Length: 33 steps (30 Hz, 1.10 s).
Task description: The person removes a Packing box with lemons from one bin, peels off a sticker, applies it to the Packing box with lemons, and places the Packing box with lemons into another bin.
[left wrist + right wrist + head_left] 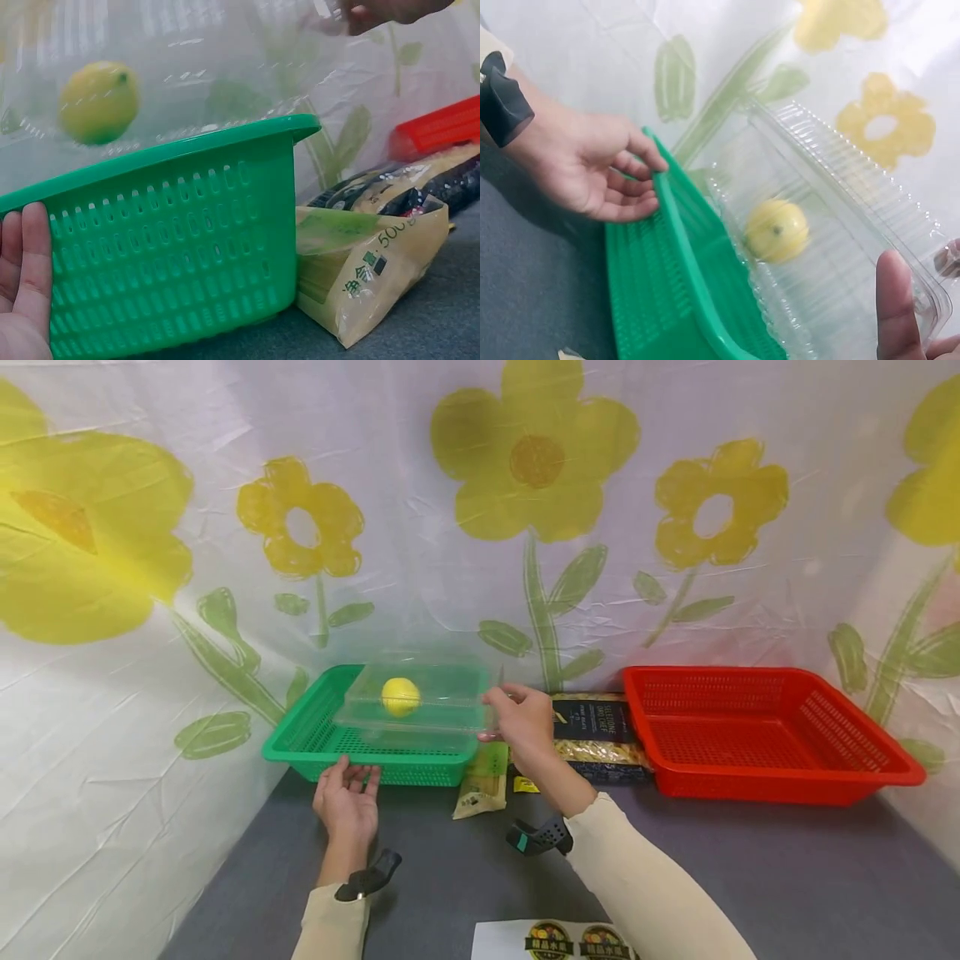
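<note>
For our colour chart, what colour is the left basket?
The basket is green, clearest in the left wrist view.

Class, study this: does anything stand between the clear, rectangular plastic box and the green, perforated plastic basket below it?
Nothing visible blocks the clear, rectangular plastic box from the green, perforated plastic basket. The left hand only touches the basket's front rim, off to one side.

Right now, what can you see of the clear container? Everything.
The clear container is a see-through, plastic-looking box with ridged edges; one yellow fruit shows inside. It's over the green basket, running left to right in the head view, its right end held by the right hand. Whether it touches the basket or is fully closed, I can't tell.
</note>
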Tool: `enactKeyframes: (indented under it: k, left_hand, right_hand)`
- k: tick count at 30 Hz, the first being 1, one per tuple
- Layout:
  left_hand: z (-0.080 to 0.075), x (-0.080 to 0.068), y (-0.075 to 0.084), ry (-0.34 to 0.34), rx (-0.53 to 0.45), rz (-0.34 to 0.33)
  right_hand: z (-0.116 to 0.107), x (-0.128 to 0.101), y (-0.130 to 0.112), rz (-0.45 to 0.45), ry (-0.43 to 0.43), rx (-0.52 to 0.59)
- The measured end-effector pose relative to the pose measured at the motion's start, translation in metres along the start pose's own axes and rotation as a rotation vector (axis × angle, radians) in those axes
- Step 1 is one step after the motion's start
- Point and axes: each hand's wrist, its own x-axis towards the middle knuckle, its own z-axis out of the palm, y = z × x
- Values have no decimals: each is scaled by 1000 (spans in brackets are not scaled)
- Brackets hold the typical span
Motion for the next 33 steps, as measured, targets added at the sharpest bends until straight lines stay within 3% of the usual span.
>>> enactKeyframes:
  k: [14,33]
  left_hand:
    - [0,-4,3,2,-9,-22]
    - [0,-4,2,-37,10,-19]
  right_hand:
    - [-66,-18,-9,14,76,11]
    - [-146,-51,-17,34,100,-30]
